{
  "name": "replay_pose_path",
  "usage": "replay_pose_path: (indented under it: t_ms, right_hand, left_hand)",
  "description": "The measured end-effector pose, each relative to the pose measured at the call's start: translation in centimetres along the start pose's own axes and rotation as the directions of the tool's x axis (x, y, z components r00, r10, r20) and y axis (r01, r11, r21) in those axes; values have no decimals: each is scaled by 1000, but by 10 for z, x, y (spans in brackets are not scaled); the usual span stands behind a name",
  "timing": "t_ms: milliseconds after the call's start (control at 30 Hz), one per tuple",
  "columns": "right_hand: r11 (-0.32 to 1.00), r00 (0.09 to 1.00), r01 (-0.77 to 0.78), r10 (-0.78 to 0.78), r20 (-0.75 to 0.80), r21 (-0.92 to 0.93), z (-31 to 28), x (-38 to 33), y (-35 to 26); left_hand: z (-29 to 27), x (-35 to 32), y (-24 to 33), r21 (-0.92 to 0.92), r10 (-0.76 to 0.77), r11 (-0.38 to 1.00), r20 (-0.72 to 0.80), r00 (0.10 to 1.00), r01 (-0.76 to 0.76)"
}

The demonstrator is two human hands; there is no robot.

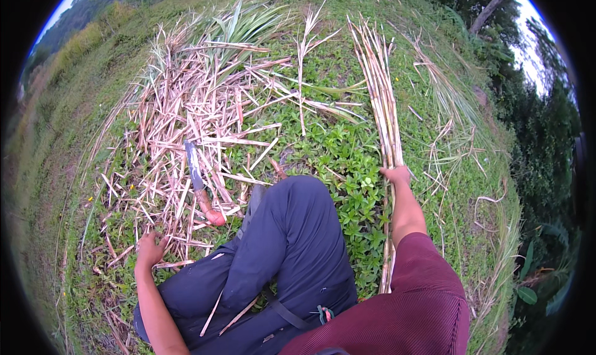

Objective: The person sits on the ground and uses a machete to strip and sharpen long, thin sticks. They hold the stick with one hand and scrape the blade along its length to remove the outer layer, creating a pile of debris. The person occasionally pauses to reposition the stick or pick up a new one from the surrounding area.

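A long bundle of cane stalks (pixel 386 116), which look like sugarcane, lies on the grass to my right, pointing away from me. My right hand (pixel 395 174) is closed over its near part, with the thumb across the stalks. At the left, my left hand (pixel 150 249) hangs low beside the near edge of a heap of cut, dry cane strips (pixel 180 113). Its fingers are apart and slightly bent, and nothing shows in them. On the heap, between that hand and my knee, rests a knife (pixel 195 168) with a dark, worn blade and a reddish-brown handle.
Green leaf tops (pixel 242 35) lie at the far end of the heap. A single dry stalk (pixel 303 63) lies between heap and bundle. My bent legs (pixel 292 231) take up the near middle. Loose dry leaves (pixel 444 94) are scattered right of the bundle, with trees (pixel 534 144) beyond.
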State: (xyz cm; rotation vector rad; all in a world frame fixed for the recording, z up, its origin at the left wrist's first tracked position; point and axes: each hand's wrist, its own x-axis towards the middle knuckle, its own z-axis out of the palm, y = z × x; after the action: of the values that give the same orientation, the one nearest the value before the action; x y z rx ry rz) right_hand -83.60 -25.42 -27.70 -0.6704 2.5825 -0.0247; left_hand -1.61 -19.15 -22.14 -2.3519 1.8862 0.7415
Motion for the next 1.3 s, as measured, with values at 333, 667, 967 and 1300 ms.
replay_pose_path:
  t_ms: [333,667,967,1300]
  right_hand:
    - [993,958,115,-109,-264,6,12,44,31]
    - [977,981,192,-192,-16,89,14,-13,83]
    - [980,896,185,-139,-421,69,29,-53,39]
    - [948,905,120,-226,-359,-294,21,-79,-3]
  left_hand:
    - [-2,12,20,47,35,998,37,999,-37]
    - [-4,3,18,59,-23,998,97,995,17]
    - [6,19,4,57,4,998,21,1000,-5]
    - [-51,-21,43,-153,-57,988,-195,979,27]
